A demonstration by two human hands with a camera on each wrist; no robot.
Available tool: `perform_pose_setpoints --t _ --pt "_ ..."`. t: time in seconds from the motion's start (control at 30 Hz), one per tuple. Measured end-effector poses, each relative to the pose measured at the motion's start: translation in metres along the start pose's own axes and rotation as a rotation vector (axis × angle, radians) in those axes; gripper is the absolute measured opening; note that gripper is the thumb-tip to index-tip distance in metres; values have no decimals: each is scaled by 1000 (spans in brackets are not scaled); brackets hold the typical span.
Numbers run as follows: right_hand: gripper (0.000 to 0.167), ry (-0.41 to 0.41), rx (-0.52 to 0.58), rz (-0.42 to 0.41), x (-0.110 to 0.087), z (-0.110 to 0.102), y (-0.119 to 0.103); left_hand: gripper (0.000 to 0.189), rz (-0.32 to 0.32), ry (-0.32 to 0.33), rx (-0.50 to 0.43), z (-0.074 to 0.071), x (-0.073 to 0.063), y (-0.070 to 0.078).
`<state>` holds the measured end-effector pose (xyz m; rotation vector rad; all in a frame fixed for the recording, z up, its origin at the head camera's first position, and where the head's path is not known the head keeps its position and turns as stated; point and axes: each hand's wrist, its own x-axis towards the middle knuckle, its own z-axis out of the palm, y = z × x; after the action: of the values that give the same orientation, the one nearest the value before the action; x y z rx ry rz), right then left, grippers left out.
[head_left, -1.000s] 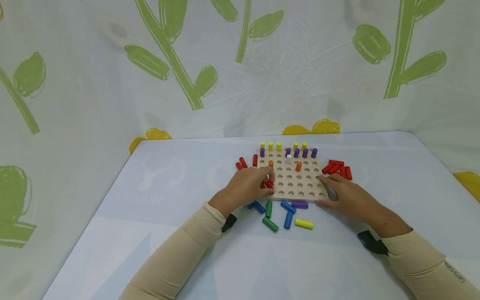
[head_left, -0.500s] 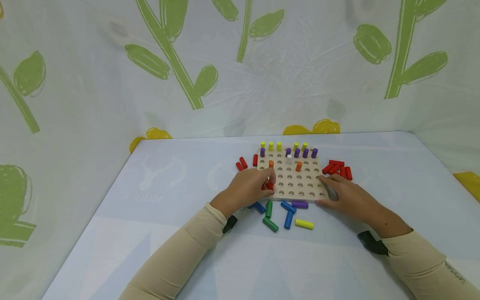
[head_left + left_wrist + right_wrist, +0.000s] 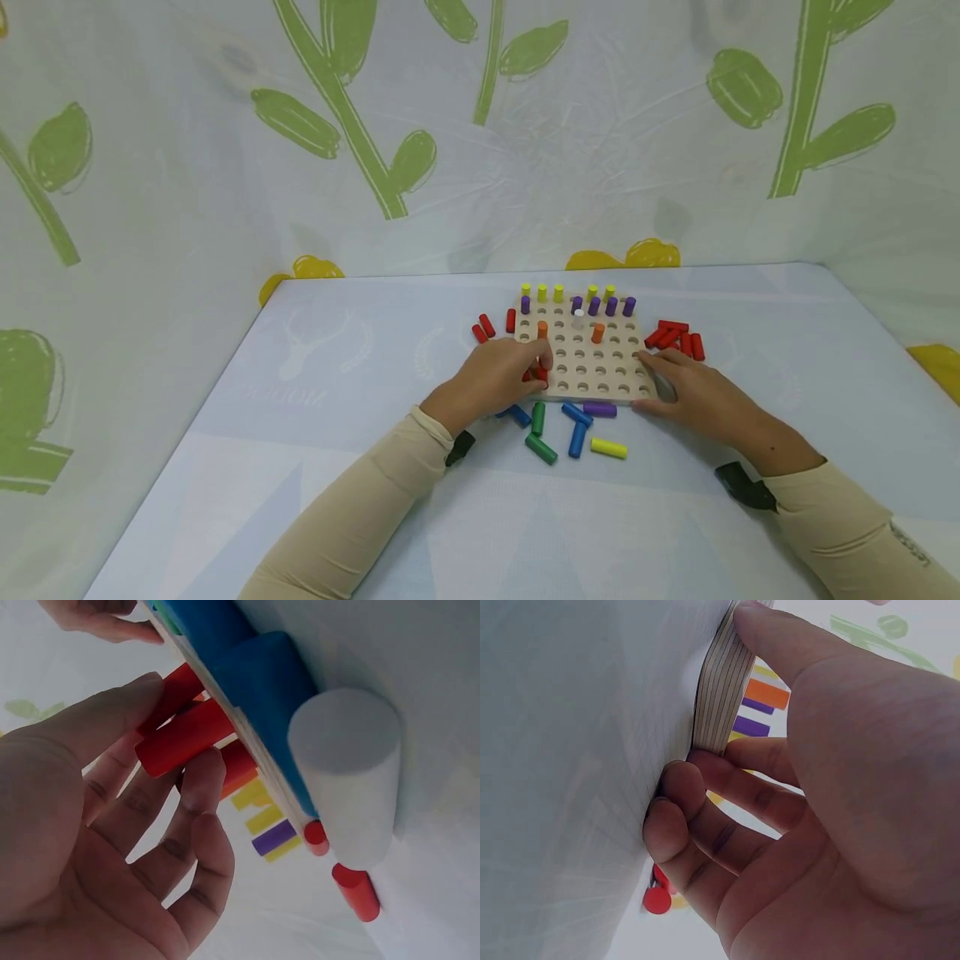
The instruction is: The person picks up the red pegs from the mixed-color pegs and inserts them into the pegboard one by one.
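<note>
A wooden pegboard [image 3: 591,362] lies on the table with yellow, purple, white and orange pegs standing in some of its holes. At its near left corner my left hand [image 3: 491,375] pinches a red peg [image 3: 543,377] between thumb and fingers. More red pegs stand close beside it in the left wrist view, where one red peg [image 3: 186,739] sits upright against the board. Fingers partly hide which hole each occupies. My right hand [image 3: 697,396] grips the board's near right corner, its thumb and fingers against the layered wooden edge [image 3: 724,690].
Loose green pegs [image 3: 541,449], blue pegs [image 3: 577,439], a purple peg [image 3: 600,410] and a yellow peg [image 3: 608,448] lie before the board. Red pegs [image 3: 667,337] are piled at its right, others [image 3: 487,324] at its left. A white peg [image 3: 349,787] lies near the left hand.
The red peg in my left hand has tipped more upright and sits slightly lower at the board. My right hand stays at the board's corner.
</note>
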<state>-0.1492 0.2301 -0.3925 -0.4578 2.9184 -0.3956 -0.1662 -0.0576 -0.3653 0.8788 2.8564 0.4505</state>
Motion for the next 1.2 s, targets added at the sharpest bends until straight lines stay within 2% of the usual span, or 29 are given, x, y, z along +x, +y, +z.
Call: perform_pose_setpoints --t 0.17,0.27,0.5,0.77,0.97,1.2 --pt "87 -6 4 3 0 0 0 30 -29 -38 -65 -4 -1 -2" --pt "87 -4 8 0 0 0 0 28 -63 -38 -116 -9 -1 -5" --pt "86 0 4 -6 1 -1 0 22 -89 35 -141 -17 -3 -11" --pt "86 3 1 -2 1 -1 0 20 -125 77 -128 -22 0 -24" --pt "87 -1 0 17 2 -2 1 22 -182 128 -110 -26 2 -35" --pt "87 -18 13 22 2 -1 1 26 -283 191 -94 -24 3 -51"
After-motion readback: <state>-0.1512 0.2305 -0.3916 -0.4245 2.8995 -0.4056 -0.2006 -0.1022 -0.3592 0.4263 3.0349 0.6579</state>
